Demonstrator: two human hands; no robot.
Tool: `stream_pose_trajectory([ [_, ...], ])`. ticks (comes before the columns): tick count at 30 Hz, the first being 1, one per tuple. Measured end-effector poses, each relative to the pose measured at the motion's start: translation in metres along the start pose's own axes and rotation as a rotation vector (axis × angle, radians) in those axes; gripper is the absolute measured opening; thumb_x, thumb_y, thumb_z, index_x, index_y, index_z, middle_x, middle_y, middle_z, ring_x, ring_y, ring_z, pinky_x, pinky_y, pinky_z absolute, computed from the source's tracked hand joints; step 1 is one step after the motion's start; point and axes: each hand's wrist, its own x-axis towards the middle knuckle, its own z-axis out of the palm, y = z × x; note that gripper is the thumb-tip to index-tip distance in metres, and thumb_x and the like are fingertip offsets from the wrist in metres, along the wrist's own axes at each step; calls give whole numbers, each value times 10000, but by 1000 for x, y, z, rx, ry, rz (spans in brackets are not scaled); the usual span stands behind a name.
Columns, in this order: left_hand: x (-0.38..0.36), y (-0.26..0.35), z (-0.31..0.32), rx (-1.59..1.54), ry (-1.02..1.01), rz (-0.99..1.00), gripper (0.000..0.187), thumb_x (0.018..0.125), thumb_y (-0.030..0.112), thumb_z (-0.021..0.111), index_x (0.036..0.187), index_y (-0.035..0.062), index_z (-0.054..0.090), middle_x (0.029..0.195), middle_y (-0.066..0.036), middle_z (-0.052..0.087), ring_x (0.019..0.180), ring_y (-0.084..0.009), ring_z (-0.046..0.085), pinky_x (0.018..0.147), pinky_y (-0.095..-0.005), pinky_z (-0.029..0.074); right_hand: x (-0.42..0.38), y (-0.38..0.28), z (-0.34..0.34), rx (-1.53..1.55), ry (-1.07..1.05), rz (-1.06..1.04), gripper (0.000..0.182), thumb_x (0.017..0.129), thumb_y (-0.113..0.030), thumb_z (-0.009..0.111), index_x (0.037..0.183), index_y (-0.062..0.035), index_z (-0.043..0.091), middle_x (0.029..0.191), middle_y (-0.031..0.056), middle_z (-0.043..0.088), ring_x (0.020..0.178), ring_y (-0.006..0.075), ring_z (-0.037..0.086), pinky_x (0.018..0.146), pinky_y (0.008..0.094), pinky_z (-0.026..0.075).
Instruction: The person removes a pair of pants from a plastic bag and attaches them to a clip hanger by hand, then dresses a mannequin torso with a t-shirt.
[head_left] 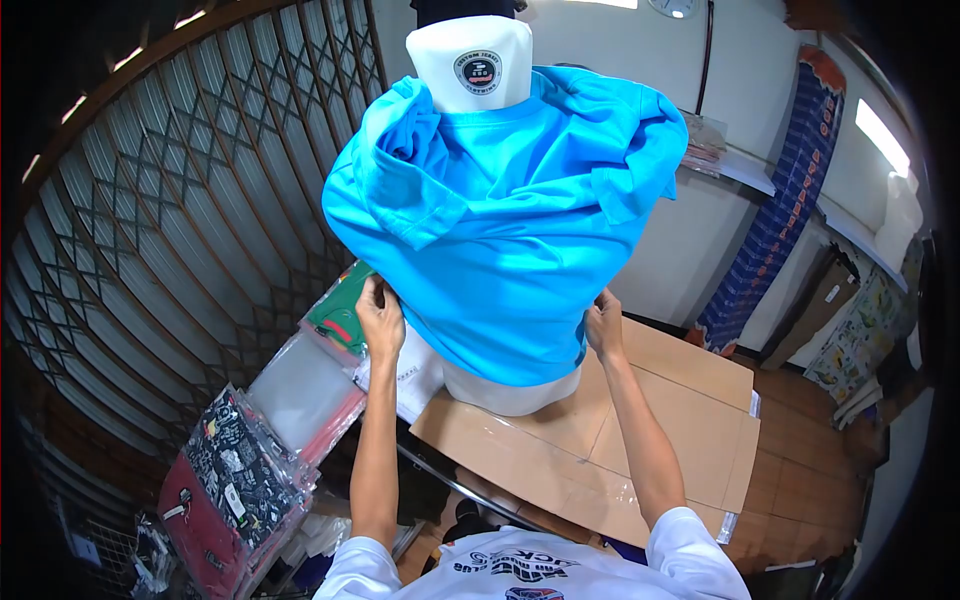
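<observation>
A bright blue T-shirt [500, 260] hangs over a white mannequin torso [515, 392], bunched at the shoulders with loose sleeves. The mannequin's white neck [470, 50] carries a round printed logo and rises through the collar. My left hand [381, 318] pinches the shirt's lower edge on the left side. On the right side, my right hand [604, 326] grips the shirt's lower edge, its fingertips partly hidden by the fabric. The mannequin's base shows below the hem.
Flattened cardboard [680, 420] lies under the mannequin. Packed garments [235, 480] in clear plastic are stacked at left, beside a folding metal gate [190, 200]. A blue rolled banner [780, 210] leans at right near a wall shelf [745, 170].
</observation>
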Motion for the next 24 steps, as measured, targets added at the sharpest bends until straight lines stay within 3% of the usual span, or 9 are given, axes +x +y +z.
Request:
stream_pose_trajectory([
  [2, -10, -7, -8, 131, 42, 10, 190, 997, 107, 502, 984, -57, 597, 780, -10, 575, 706, -65, 491, 639, -246, 415, -2, 5, -5, -36, 31, -18, 183, 990, -145, 542, 920, 6, 618, 781, 7, 614, 691, 59, 517, 618, 238, 438],
  [6, -47, -29, -25, 133, 64, -10, 201, 992, 133, 525, 990, -50, 608, 792, -37, 604, 727, -84, 527, 667, -261, 438, -8, 19, -18, -188, 67, -2, 164, 980, -140, 557, 928, 1, 622, 732, 23, 597, 657, 71, 512, 588, 244, 423],
  [12, -113, -87, -37, 398, -68, -119, 205, 945, 141, 580, 992, -52, 631, 880, -178, 677, 797, -242, 649, 758, -359, 492, -32, 66, -35, -495, 88, -18, 121, 931, -111, 590, 876, -5, 606, 648, 99, 573, 584, 166, 530, 568, 337, 433],
  [15, -137, -103, -45, 624, -344, -208, 189, 915, 117, 592, 991, -48, 642, 900, -214, 674, 822, -342, 657, 770, -396, 502, -52, 111, -56, -694, 56, -76, 128, 883, -115, 629, 821, -7, 598, 614, 139, 541, 573, 198, 572, 559, 357, 444],
  [17, -144, -94, -46, 679, -512, -227, 190, 898, 105, 595, 1012, -37, 647, 956, -229, 667, 861, -382, 656, 777, -403, 508, -61, 110, -62, -658, -33, 74, 126, 882, -122, 620, 819, -13, 610, 627, 141, 580, 614, 212, 630, 582, 367, 470],
  [19, -141, -103, -48, 588, -473, -199, 270, 905, 93, 582, 1146, -26, 609, 1100, -236, 642, 966, -356, 650, 806, -394, 518, -58, 100, -68, -662, -63, 199, 120, 890, -115, 600, 932, -10, 641, 775, 145, 659, 750, 203, 664, 675, 350, 506],
  [21, -130, -112, -43, 387, -202, -168, 383, 938, 91, 548, 1306, -8, 509, 1243, -222, 593, 1110, -311, 612, 868, -380, 514, -49, 68, -61, -309, 68, 115, 236, 906, -110, 587, 1109, 3, 630, 979, 141, 681, 908, 202, 655, 782, 335, 512],
  [22, -112, -56, -29, 262, -183, -337, 431, 972, 83, 492, 1384, -22, 419, 1285, -196, 576, 1203, -281, 555, 944, -378, 480, -42, 55, -60, -311, 70, 117, 236, 906, -110, 587, 1109, 3, 630, 979, 141, 681, 908, 202, 655, 782, 335, 512],
  [24, -85, -51, -20, 216, -136, -247, 431, 978, 79, 472, 1390, -27, 409, 1276, -188, 580, 1181, -272, 564, 958, -375, 470, -26, 29, -57, -25, 136, 118, 322, 955, -144, 556, 1224, 34, 570, 1165, 147, 641, 1083, 224, 611, 882, 359, 494],
])
